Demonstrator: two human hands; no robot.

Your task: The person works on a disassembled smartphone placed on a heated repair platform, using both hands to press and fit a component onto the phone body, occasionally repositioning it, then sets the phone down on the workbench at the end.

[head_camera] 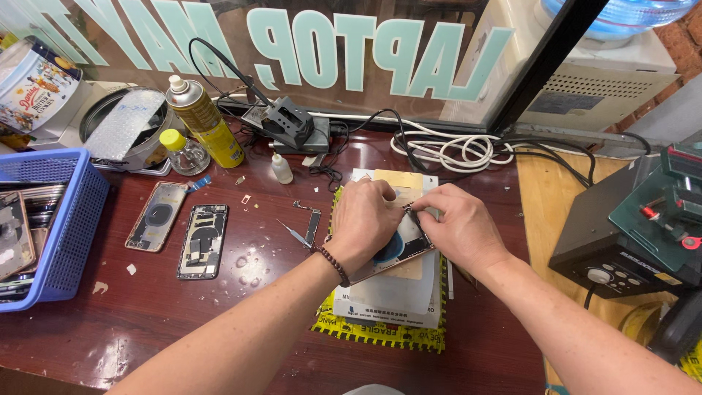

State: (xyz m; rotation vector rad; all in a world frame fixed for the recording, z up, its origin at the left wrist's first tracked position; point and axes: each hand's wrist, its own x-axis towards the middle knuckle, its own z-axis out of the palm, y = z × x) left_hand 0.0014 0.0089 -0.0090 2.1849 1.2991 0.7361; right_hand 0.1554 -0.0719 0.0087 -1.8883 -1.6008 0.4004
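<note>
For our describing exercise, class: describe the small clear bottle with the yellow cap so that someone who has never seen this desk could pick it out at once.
Start at the blue plastic basket on the left of the dark red wooden desk, then look behind it to the tall gold spray can. The small clear bottle stands just left of that can's base. Its squat shape and bright yellow cap set it apart from the white dropper bottle further right.

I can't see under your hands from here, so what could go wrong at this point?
The phone housing sits on a loose stack of pads, pressed by the left hand and right hand; it may slide or flex. Droplets on the table near the second housing could wet open parts. Tweezers and tiny pieces lie by the left forearm and could be swept off.
</note>
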